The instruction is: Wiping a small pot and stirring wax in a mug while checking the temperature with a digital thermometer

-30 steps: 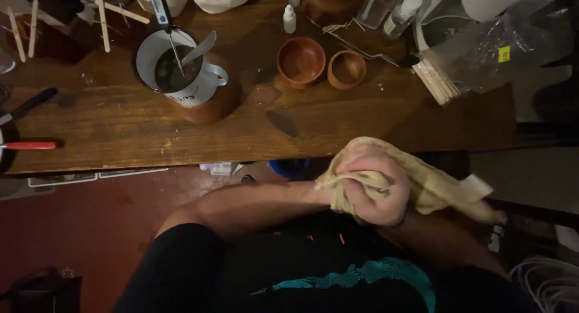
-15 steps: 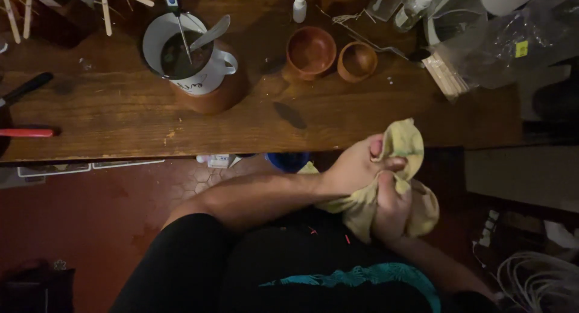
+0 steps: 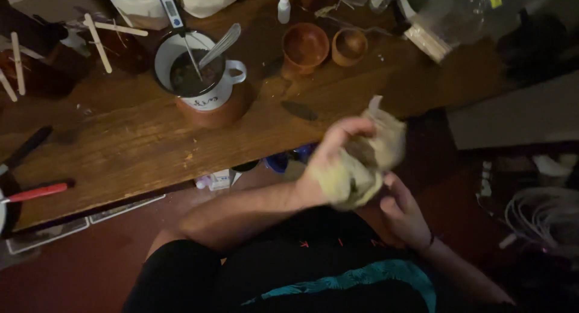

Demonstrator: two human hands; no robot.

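A crumpled pale yellow cloth rag (image 3: 362,162) is bunched in the air just below the near edge of a dark, worn wooden table (image 3: 120,144), over the person's lap. It looks soft, light and limp, likely to fold and slip rather than keep a shape, so gathering a thick fistful of it seems the surest hold. The left hand (image 3: 329,162) is closed around the bundle, fingers curled over the top of the fabric. The right hand (image 3: 404,213) sits just beneath and beside it, palm up with the fingers loosely spread, touching or nearly touching the rag's lower edge; motion blur makes the contact hard to judge. On the table farther out stands a white enamel mug (image 3: 202,72) with a handle, resting on a round reddish-brown base, holding dark liquid, a metal spoon (image 3: 220,44) and a probe thermometer (image 3: 178,23). To its right sit two small round wooden bowls (image 3: 304,44), smooth and empty, and a small white dropper bottle (image 3: 283,8). Flat wooden sticks (image 3: 96,35) lie scattered at the upper left, and a red-handled tool (image 3: 39,191) lies at the left edge.
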